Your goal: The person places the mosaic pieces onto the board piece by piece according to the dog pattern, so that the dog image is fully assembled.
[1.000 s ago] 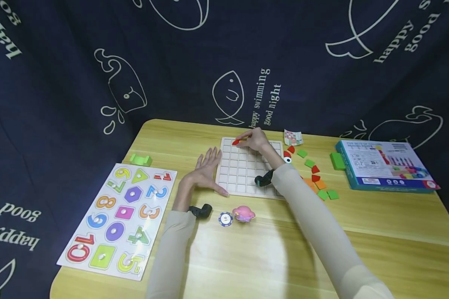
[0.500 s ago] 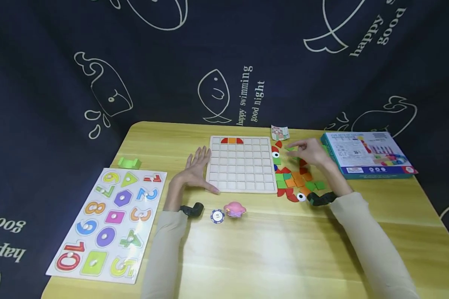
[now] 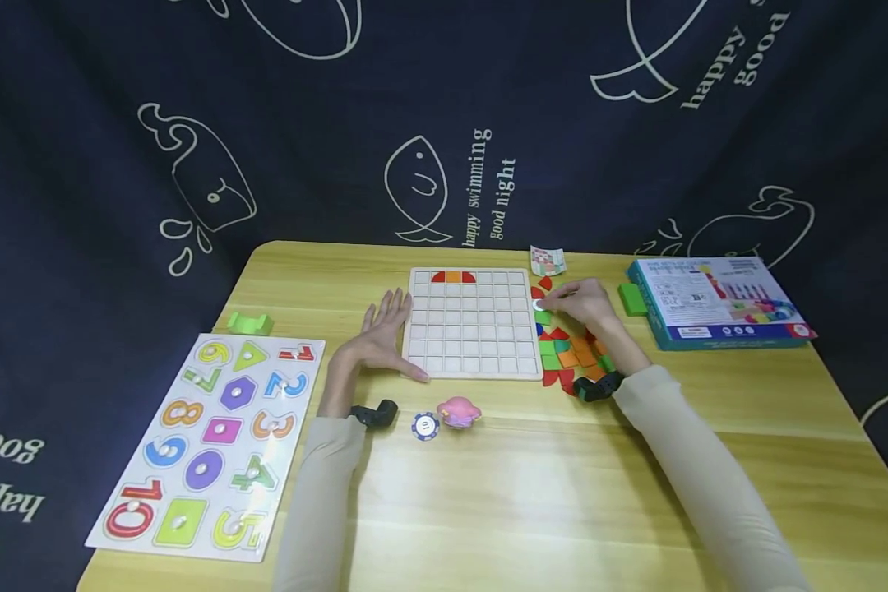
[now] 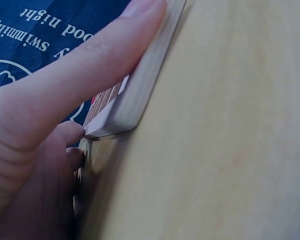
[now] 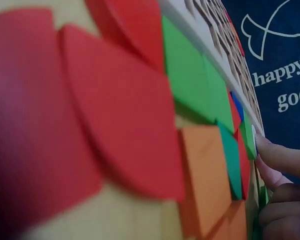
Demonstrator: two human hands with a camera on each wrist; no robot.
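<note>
A pale wooden grid board (image 3: 474,325) lies flat, with a red quarter-round (image 3: 439,278), an orange square (image 3: 453,278) and another red quarter-round (image 3: 469,278) in its far row. My left hand (image 3: 376,337) spreads its fingers along the board's left side, the thumb at the near left corner; in the left wrist view that thumb (image 4: 90,70) lies along the edge. Beside the board's right edge, my right hand (image 3: 585,302) pinches a round white eye piece (image 3: 538,304). The right wrist view shows its thumb and forefinger (image 5: 280,157) at that piece, other fingers curled.
Loose red, green and orange pieces (image 3: 577,353) lie right of the board. A pattern card (image 3: 548,261) sits behind them. Farther right are a green block (image 3: 632,299) and a boxed set (image 3: 718,302). A number puzzle (image 3: 210,444), pink toy (image 3: 459,412) and poker chip (image 3: 425,426) lie nearer.
My right hand has left a red quarter-round in the board's far row, moved right over the loose pieces, then back left to the eye piece. The left hand stays at the board.
</note>
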